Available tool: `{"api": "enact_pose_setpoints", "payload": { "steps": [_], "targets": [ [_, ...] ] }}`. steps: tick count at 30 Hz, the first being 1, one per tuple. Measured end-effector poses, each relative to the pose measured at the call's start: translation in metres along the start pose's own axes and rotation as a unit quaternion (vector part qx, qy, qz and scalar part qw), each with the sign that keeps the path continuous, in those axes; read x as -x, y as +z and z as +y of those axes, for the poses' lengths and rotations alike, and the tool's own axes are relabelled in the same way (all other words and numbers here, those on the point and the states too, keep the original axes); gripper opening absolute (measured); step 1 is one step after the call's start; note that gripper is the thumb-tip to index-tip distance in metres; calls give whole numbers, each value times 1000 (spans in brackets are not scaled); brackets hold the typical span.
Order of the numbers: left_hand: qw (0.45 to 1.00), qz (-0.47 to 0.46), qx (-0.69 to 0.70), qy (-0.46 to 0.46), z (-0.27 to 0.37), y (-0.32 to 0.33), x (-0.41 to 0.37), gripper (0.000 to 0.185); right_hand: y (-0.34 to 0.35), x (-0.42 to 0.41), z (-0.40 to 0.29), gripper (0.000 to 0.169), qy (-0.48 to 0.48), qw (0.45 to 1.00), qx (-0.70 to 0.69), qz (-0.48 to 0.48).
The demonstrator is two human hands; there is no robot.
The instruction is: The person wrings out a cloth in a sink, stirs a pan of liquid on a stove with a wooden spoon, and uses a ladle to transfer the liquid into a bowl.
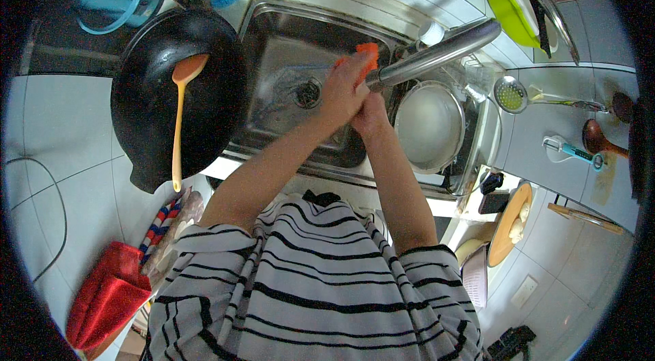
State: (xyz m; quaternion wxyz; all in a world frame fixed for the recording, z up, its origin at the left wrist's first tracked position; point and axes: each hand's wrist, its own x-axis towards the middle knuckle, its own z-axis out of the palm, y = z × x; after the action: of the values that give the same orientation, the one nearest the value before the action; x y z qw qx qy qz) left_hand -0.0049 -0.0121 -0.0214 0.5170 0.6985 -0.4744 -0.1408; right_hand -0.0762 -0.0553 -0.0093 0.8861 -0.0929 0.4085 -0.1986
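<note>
Both my hands meet over the right part of a stainless steel sink (286,120), under the end of a metal faucet spout (435,54). My left hand (347,88) lies on top, its fingers around a bright orange cloth or sponge (369,54). Pressed close against it from the right is my right hand (371,114); its fingers are hidden by the left hand and the spout. The drain (308,93) shows to the left of the hands.
A black wok (148,100) carrying an orange-headed spatula (178,125) stands left of the sink. Right of the hands sits a round pan (430,125) with a pale interior. A green bowl (504,8), a wooden board (511,223) and a skimmer (510,94) line the right side.
</note>
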Motion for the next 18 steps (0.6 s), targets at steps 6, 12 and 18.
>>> {"api": "enact_pose_setpoints", "payload": {
  "steps": [6, 12, 18],
  "targets": [
    [992, -39, 80, -88, -9, -4, 14, 40, 10, 18, 3, 29, -12, 996, 69, 61],
    [963, -3, 230, -140, -8, -39, 57, 40, 2, 15, 3, 28, -47, 986, 154, 53],
    [962, -95, 155, -202, -22, -64, 62, 39, -2, 15, -13, 31, -130, 981, 143, 13]
  ]
}}
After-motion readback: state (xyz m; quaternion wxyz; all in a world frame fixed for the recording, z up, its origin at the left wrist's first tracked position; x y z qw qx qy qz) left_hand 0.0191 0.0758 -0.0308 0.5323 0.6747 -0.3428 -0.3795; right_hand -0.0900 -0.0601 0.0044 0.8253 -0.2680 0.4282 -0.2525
